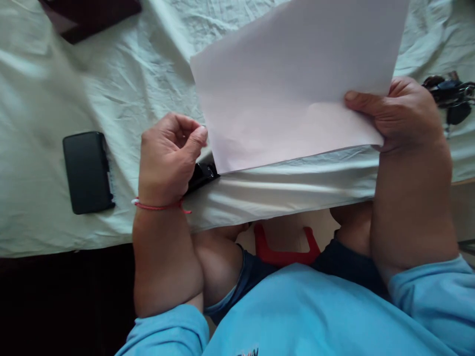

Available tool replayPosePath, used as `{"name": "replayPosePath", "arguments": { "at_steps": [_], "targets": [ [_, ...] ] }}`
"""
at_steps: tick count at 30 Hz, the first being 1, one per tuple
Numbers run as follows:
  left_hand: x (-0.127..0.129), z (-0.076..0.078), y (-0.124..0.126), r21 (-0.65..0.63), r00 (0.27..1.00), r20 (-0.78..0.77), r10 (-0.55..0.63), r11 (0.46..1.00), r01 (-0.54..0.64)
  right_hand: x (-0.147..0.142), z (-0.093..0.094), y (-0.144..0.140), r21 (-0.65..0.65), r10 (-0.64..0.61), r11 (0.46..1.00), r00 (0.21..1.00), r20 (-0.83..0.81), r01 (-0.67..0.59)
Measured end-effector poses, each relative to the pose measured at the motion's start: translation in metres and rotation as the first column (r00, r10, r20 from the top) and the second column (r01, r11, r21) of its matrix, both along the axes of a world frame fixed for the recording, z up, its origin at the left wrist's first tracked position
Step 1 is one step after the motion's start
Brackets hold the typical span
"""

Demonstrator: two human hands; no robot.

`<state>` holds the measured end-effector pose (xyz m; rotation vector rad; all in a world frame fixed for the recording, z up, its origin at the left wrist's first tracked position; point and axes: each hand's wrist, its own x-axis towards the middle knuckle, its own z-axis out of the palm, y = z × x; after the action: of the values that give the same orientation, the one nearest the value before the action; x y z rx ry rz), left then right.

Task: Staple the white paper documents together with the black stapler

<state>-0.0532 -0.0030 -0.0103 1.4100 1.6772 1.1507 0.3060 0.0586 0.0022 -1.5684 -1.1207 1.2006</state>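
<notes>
The right hand point(399, 113) gripped the paper point(297, 79) by its near right corner, thumb on top, holding it tilted above the cloth point(129, 74). The left hand point(168, 155) curled loosely beside the paper's lower left corner, pinching nothing visible, over a black clip point(202, 175). A phone point(87, 172) lay left, keys point(451, 96) right.

Light blue long sleeves pushed up, dark blue shorts, a thin red string bracelet point(159, 206) (left wrist).

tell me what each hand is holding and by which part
The right hand holds the white sheet of paper by its lower right corner, thumb on top. The left hand is curled at the paper's lower left edge; whether it pinches anything cannot be told.
</notes>
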Motion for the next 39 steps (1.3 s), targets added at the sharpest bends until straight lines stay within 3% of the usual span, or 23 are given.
{"name": "replayPosePath", "arguments": {
  "at_steps": [4, 8, 13, 17, 20, 24, 29, 35, 39],
  "targets": [
    [-0.004, -0.012, 0.009, -0.054, 0.979, 0.143, 0.147, 0.989, -0.141, 0.003, -0.003, 0.002, 0.042, 0.003, 0.999, 0.999, -0.05, -0.001],
    [-0.004, -0.006, 0.009, -0.127, 0.945, 0.326, 0.008, 0.991, 0.036, 0.005, -0.006, 0.004, 0.074, 0.0, 0.997, 0.998, -0.06, 0.005],
    [-0.002, 0.007, 0.002, -0.085, 0.98, 0.153, -0.124, 0.987, 0.138, 0.005, -0.007, 0.004, 0.041, 0.005, 0.999, 1.0, 0.031, -0.006],
    [0.0, 0.004, -0.002, -0.058, 0.988, 0.065, -0.144, 0.987, 0.148, 0.0, -0.005, 0.004, 0.017, -0.042, 0.999, 0.998, 0.048, 0.041],
    [0.001, 0.0, -0.003, -0.074, 0.981, 0.105, -0.162, 0.983, 0.17, 0.0, -0.004, 0.005, 0.014, -0.086, 0.996, 0.996, 0.01, 0.085],
    [0.0, 0.0, -0.003, -0.149, 0.969, 0.146, -0.201, 0.963, 0.222, 0.004, -0.008, 0.008, 0.044, -0.045, 0.998, 0.999, -0.016, 0.045],
    [0.002, -0.001, -0.004, -0.143, 0.98, 0.118, -0.161, 0.974, 0.177, 0.009, -0.01, 0.007, 0.049, -0.041, 0.998, 0.999, -0.013, 0.042],
    [0.004, 0.0, -0.005, -0.158, 0.947, 0.275, -0.165, 0.964, 0.214, 0.008, -0.011, 0.007, 0.084, -0.027, 0.996, 0.997, -0.07, 0.033],
    [0.0, -0.004, -0.005, -0.167, 0.968, 0.222, -0.12, 0.973, 0.159, 0.005, -0.01, 0.007, 0.059, -0.047, 0.997, 0.996, -0.071, 0.052]
  ]
}}
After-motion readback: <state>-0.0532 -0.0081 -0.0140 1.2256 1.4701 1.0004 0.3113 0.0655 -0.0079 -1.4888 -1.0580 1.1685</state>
